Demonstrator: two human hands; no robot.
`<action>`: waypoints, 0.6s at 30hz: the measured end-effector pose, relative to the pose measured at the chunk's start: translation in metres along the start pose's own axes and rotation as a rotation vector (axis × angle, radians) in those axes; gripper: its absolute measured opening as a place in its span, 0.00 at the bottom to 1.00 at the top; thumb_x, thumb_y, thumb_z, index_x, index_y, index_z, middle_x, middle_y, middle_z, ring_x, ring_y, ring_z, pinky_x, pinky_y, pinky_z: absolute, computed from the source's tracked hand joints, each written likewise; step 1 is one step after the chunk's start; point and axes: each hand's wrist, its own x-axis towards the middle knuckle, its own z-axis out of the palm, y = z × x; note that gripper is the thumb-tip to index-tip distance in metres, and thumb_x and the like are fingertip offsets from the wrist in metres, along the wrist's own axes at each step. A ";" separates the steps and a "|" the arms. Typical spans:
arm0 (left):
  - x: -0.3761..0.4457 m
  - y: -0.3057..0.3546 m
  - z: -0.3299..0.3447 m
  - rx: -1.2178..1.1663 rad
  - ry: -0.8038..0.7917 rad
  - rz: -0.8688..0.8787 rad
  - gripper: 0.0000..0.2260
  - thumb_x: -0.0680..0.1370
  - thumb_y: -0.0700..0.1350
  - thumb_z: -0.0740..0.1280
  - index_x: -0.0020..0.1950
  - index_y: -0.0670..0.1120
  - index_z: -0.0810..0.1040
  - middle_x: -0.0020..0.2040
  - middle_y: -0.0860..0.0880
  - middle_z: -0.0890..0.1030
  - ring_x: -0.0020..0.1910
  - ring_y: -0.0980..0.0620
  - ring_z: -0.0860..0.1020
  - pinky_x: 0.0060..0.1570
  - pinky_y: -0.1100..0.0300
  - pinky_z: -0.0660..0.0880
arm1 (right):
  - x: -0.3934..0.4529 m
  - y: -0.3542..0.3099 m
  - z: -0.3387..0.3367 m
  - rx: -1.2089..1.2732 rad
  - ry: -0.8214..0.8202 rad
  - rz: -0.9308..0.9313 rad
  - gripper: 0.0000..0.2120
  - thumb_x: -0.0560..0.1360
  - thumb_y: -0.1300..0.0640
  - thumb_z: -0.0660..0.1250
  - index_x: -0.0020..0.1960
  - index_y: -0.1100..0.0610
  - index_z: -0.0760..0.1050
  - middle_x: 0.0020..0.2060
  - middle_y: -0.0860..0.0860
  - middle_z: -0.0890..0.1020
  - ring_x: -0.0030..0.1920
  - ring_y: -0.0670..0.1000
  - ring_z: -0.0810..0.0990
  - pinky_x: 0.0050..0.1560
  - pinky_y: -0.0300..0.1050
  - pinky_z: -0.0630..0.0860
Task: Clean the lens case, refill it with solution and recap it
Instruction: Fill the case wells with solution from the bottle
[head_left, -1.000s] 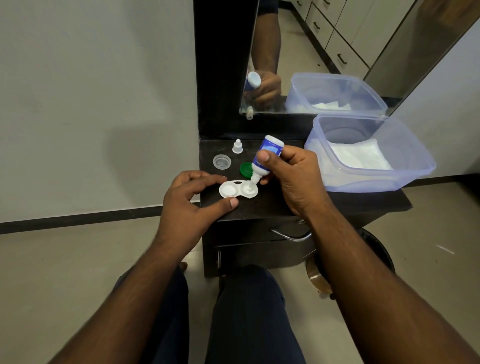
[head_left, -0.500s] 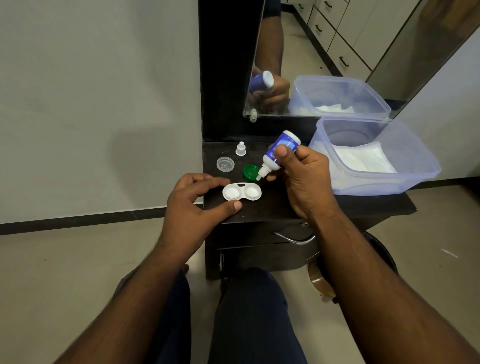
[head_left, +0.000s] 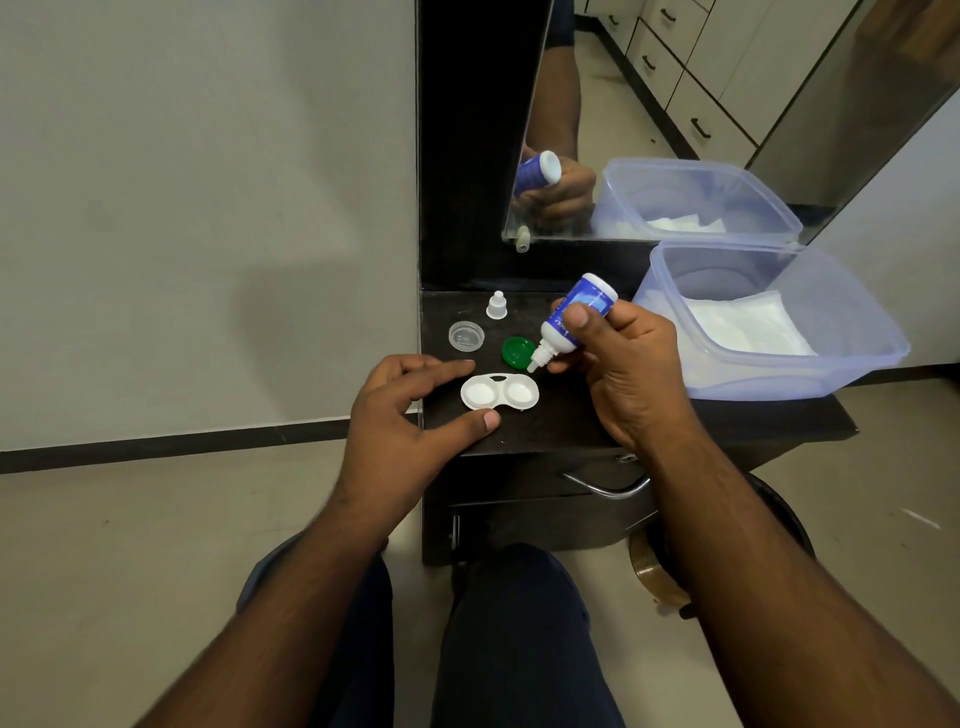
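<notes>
A white two-well lens case (head_left: 500, 392) lies uncapped on the dark vanity top (head_left: 561, 421). My left hand (head_left: 410, 415) brackets its left end, index finger behind it and thumb in front, fingertips close to the case. My right hand (head_left: 623, 364) grips a blue-and-white solution bottle (head_left: 571, 319) tilted nozzle-down, its tip hanging just above and behind the right well. A green cap (head_left: 517, 351) lies behind the case. A clear cap (head_left: 466, 335) and the small white bottle cap (head_left: 497, 305) sit farther back.
A translucent plastic tub (head_left: 769, 322) holding white tissues fills the right of the top. A mirror (head_left: 675, 119) stands behind and reflects my hand and the tub. The top's front edge is near the case, with a drawer handle (head_left: 605, 486) below.
The bottle has lifted off the right well and tilted back up to the right. My left hand has stayed by the case.
</notes>
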 end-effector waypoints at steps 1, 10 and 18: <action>0.000 0.000 0.000 -0.001 0.002 0.000 0.20 0.66 0.50 0.78 0.57 0.58 0.81 0.53 0.60 0.74 0.54 0.66 0.72 0.50 0.66 0.74 | 0.000 0.000 0.000 -0.013 -0.005 -0.003 0.09 0.65 0.55 0.70 0.41 0.60 0.78 0.32 0.51 0.83 0.33 0.50 0.80 0.31 0.40 0.78; 0.000 -0.002 0.000 0.010 0.007 0.005 0.20 0.66 0.50 0.77 0.57 0.58 0.81 0.53 0.60 0.74 0.54 0.69 0.71 0.46 0.75 0.71 | -0.002 0.000 0.002 -0.124 -0.049 -0.028 0.10 0.64 0.54 0.71 0.42 0.60 0.79 0.32 0.51 0.84 0.33 0.49 0.82 0.30 0.38 0.77; 0.000 -0.002 0.000 0.009 0.000 -0.007 0.20 0.66 0.52 0.77 0.57 0.60 0.81 0.53 0.61 0.73 0.54 0.69 0.71 0.47 0.70 0.70 | 0.000 0.002 0.001 -0.126 -0.042 -0.028 0.11 0.64 0.54 0.71 0.42 0.60 0.79 0.32 0.51 0.84 0.34 0.49 0.82 0.30 0.39 0.77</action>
